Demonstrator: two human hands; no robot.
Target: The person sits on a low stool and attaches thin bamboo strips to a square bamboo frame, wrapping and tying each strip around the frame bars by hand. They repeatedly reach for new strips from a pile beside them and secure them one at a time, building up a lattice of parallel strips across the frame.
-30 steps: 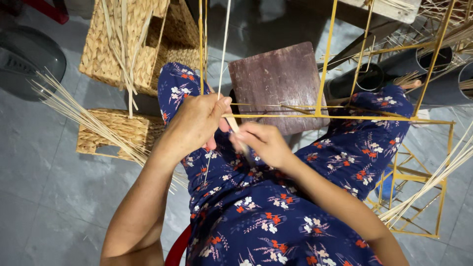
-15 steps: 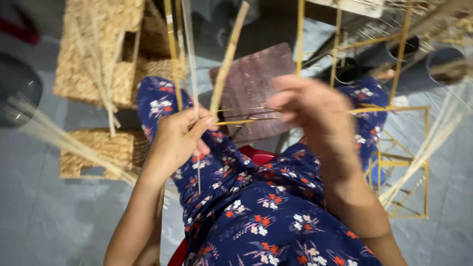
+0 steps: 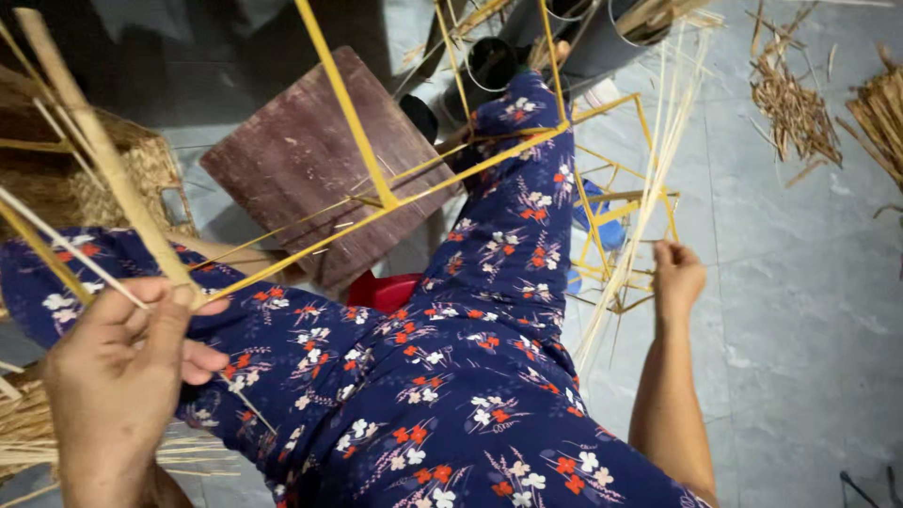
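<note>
My left hand (image 3: 122, 367) is at the lower left, pinching a flat tan reed strand (image 3: 94, 141) where it meets a corner of the yellow wire frame (image 3: 376, 193) over my lap. My right hand (image 3: 677, 277) has reached out to the right, fingers closed around a bundle of thin pale reeds (image 3: 649, 179) that slant up from the floor beside a second yellow wire frame (image 3: 611, 202). My legs in dark blue floral fabric (image 3: 451, 376) fill the middle of the head view.
A dark reddish-brown board (image 3: 301, 155) lies beyond my knees. A woven basket (image 3: 113, 179) stands at the left, with loose reeds (image 3: 28, 442) at the lower left. Dried fibre scraps (image 3: 790, 103) litter the grey tile floor (image 3: 809, 310) at upper right. Grey tubs (image 3: 602, 33) stand at the top.
My right hand left the frame over my lap and swung out right to the reed bundle. The view turned right. My left hand stays on the strand at the frame corner.
</note>
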